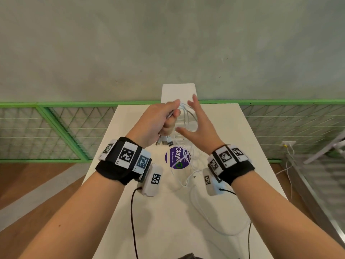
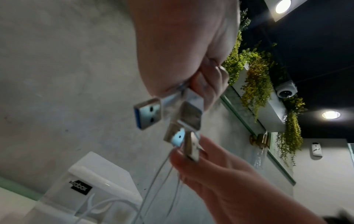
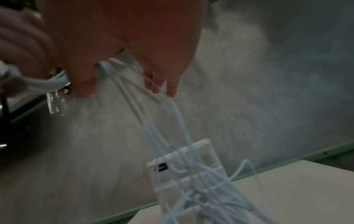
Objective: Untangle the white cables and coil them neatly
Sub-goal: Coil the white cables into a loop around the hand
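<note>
My left hand [image 1: 165, 119] is raised over the white table [image 1: 149, 212] and grips a bundle of white cables [image 1: 186, 116] in its fist. Several USB plugs [image 1: 164, 143] hang below that fist, and in the left wrist view they [image 2: 151, 115] stick out under the curled fingers [image 2: 210, 84]. My right hand [image 1: 194, 118] is open beside it with spread, straight fingers [image 3: 162, 86] that touch the strands [image 3: 172, 121]. From there the strands drop to a loose tangle [image 1: 188, 165] on the table.
A clear plastic box [image 1: 178, 92] stands at the table's far end, against a grey wall. A round purple sticker [image 1: 174, 159] lies under the tangle. A green mesh railing [image 1: 56, 128] flanks the table. Black wrist-camera leads [image 1: 133, 221] trail toward me.
</note>
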A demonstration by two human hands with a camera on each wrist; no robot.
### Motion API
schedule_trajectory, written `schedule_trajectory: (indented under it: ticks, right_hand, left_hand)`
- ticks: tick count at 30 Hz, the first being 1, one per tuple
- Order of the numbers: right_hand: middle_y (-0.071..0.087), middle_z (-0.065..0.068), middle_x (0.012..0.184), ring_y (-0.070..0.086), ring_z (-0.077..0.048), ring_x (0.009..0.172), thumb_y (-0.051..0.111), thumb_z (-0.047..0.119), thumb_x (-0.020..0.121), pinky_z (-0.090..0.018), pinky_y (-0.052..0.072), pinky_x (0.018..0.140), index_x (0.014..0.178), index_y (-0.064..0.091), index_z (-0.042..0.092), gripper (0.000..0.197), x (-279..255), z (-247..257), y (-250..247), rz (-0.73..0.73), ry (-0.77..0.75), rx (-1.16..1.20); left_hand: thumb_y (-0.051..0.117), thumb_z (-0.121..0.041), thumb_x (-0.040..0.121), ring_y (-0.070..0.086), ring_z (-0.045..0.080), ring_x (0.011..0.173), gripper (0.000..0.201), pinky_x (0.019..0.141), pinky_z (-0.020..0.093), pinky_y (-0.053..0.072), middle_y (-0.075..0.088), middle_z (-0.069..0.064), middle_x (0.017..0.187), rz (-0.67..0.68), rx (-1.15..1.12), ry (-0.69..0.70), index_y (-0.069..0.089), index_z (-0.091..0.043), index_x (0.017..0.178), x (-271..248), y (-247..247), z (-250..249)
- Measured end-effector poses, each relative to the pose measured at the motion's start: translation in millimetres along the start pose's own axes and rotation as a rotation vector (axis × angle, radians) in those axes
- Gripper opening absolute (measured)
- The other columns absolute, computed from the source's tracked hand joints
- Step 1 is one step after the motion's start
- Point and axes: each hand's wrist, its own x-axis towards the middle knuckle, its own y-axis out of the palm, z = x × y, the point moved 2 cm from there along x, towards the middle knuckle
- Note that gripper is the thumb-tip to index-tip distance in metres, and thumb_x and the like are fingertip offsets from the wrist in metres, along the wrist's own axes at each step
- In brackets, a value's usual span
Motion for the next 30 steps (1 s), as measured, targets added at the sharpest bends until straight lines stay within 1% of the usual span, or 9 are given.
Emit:
schedule_trajectory:
  ticks: [1, 4, 9, 12, 15, 19, 22, 26, 30]
  right_hand:
    - [0.043, 0.002, 0.136, 0.038, 0.002, 0.121, 0.065, 0.016, 0.085, -0.001, 0.027, 0.099, 0.145, 0.023, 0.013, 0.073, 6, 2, 7, 0.002, -0.022, 0.015]
    - [0.065, -0.001, 0.095, 0.057, -0.009, 0.082, 0.046, -0.001, 0.091, -0.030, 0.049, 0.080, 0.108, 0.057, 0.014, 0.025, 14, -1, 13, -0.099, 0.008, 0.088]
    - [0.055, 0.021, 0.076, 0.051, 0.011, 0.068, 0.039, 0.003, 0.093, -0.006, 0.032, 0.062, 0.094, 0.061, 0.014, 0.025, 27, 0, -20, -0.214, -0.046, -0.003]
    - [0.057, 0.014, 0.079, 0.050, 0.003, 0.070, 0.036, 0.014, 0.087, -0.010, 0.033, 0.062, 0.096, 0.060, 0.012, 0.026, 23, -1, -11, -0.064, -0.059, -0.079]
    - [0.056, 0.003, 0.086, 0.051, -0.012, 0.071, 0.039, 0.019, 0.097, -0.022, 0.033, 0.065, 0.103, 0.059, 0.006, 0.024, 5, -11, 11, 0.068, 0.039, -0.110]
    - [0.051, 0.001, 0.073, 0.043, -0.016, 0.062, 0.039, 0.015, 0.098, -0.023, 0.031, 0.059, 0.096, 0.052, 0.013, 0.013, -17, -21, 48, 0.249, 0.163, -0.130]
    - [0.053, 0.002, 0.066, 0.053, -0.021, 0.064, 0.043, 0.021, 0.098, -0.031, 0.043, 0.063, 0.096, 0.054, 0.016, 0.013, -29, -30, 67, 0.330, 0.194, -0.081]
    - [0.061, -0.001, 0.083, 0.058, -0.020, 0.078, 0.045, 0.020, 0.096, -0.032, 0.047, 0.073, 0.095, 0.055, 0.011, 0.014, -41, -33, 69, 0.401, 0.164, -0.096]
    - [0.059, 0.004, 0.088, 0.052, -0.008, 0.074, 0.044, 0.027, 0.096, -0.022, 0.038, 0.065, 0.097, 0.054, 0.015, 0.015, -42, -23, 60, 0.451, 0.099, -0.158]
  left_hand:
    - [0.042, -0.032, 0.100, 0.014, 0.009, 0.035, 0.042, 0.038, 0.021, 0.013, 0.024, -0.008, 0.040, 0.053, 0.026, 0.005, 0.045, -0.015, 0.062, -2, 4, -1]
    - [0.042, -0.032, 0.100, 0.018, 0.008, 0.035, 0.043, 0.038, 0.020, 0.015, 0.028, -0.008, 0.041, 0.171, 0.181, -0.013, 0.049, -0.013, 0.062, -10, 11, -1]
    - [0.039, -0.045, 0.099, 0.017, 0.009, 0.039, 0.044, 0.039, 0.019, 0.015, 0.026, -0.007, 0.045, 0.215, 0.348, -0.155, 0.049, -0.013, 0.070, -21, 6, 16]
    - [0.032, -0.046, 0.099, 0.015, 0.007, 0.037, 0.047, 0.041, 0.021, 0.011, 0.023, -0.008, 0.043, 0.255, 0.135, -0.141, 0.047, -0.013, 0.068, -21, 5, 16]
    - [0.029, -0.046, 0.095, 0.015, 0.004, 0.032, 0.050, 0.038, 0.019, 0.010, 0.024, -0.010, 0.038, 0.279, -0.126, -0.026, 0.048, -0.012, 0.064, -18, 7, 8]
    - [0.019, -0.040, 0.102, 0.018, 0.001, 0.028, 0.054, 0.038, 0.021, 0.010, 0.026, -0.013, 0.033, 0.180, -0.375, 0.122, 0.047, -0.008, 0.069, -9, 5, 1]
    - [0.020, -0.041, 0.103, 0.019, 0.002, 0.031, 0.051, 0.038, 0.020, 0.014, 0.027, -0.011, 0.038, 0.072, -0.552, 0.233, 0.050, -0.010, 0.075, 1, -4, -5]
    - [0.022, -0.034, 0.105, 0.029, 0.005, 0.038, 0.041, 0.042, 0.018, 0.027, 0.037, -0.007, 0.048, -0.115, -0.735, 0.366, 0.050, -0.010, 0.086, 19, -21, -10]
    - [0.024, -0.022, 0.106, 0.037, 0.007, 0.047, 0.027, 0.049, 0.020, 0.032, 0.041, -0.003, 0.062, -0.400, -0.349, 0.501, 0.047, -0.014, 0.094, 30, -35, 2]
